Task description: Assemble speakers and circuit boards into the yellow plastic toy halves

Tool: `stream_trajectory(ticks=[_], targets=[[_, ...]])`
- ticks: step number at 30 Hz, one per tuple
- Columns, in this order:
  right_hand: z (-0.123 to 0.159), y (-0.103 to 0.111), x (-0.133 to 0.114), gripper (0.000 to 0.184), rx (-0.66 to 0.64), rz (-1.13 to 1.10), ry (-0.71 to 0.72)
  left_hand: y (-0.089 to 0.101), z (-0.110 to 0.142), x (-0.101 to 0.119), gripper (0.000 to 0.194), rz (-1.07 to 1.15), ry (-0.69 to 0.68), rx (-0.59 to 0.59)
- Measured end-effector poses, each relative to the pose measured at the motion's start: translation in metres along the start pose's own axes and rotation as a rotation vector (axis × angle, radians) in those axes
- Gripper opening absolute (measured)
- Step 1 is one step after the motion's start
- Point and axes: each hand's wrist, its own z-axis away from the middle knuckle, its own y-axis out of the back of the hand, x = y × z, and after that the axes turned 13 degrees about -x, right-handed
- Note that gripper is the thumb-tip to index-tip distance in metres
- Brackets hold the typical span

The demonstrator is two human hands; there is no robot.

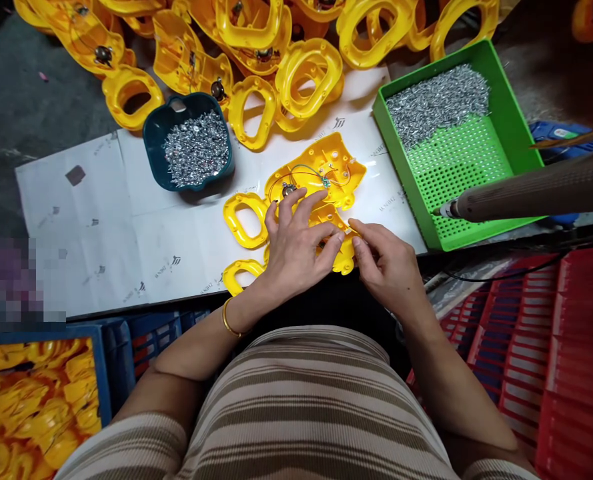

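Two yellow plastic shell halves lie before me on the white-covered bench. The farther yellow shell (343,160) is open side up, with thin wires, a small green circuit board (325,181) and a dark round part (289,190) inside. My left hand (299,247) reaches over the nearer yellow shell (345,261), thumb and index tip pinched together, other fingers spread. My right hand (383,260) is at that shell's right edge, thumb and fingertips drawn together beside a small pale piece (347,231). What sits inside either pinch is too small or hidden to name.
A dark teal tub (151,143) of small screws stands left on the bench. At right, a green basket (429,227) holds more metal pieces, with a brown-handled screwdriver (526,190) over it. Yellow shells (186,57) crowd the back. Blue (111,360) and red crates (576,373) flank me.
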Motion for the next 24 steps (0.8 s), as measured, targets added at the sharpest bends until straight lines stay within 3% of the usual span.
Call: stream_trajectory(ticks=[3, 7, 11, 15, 20, 24], targets=[[0.0, 0.0, -0.001, 0.035, -0.017, -0.074, -0.026, -0.001, -0.001, -0.001, 0.023, -0.005, -0.009, 0.015], [0.0, 0.0, 0.0, 0.039, -0.083, -0.332, -0.132, -0.001, -0.002, -0.002, 0.022, 0.002, -0.011, 0.019], [-0.005, 0.001, 0.002, 0.051, -0.167, -0.59, -0.233, -0.001, 0.001, -0.003, 0.021, 0.009, -0.048, 0.012], [-0.011, 0.001, 0.0, 0.064, -0.261, -0.689, -0.275, -0.001, 0.009, -0.005, 0.019, 0.034, -0.097, 0.034], [-0.013, 0.0, -0.007, 0.058, -0.377, -0.829, -0.32, -0.001, 0.019, -0.011, 0.018, 0.099, -0.147, 0.035], [-0.011, -0.004, -0.012, 0.052, -0.382, -0.993, -0.355, 0.0, 0.022, -0.015, 0.018, 0.147, -0.193, 0.049]])
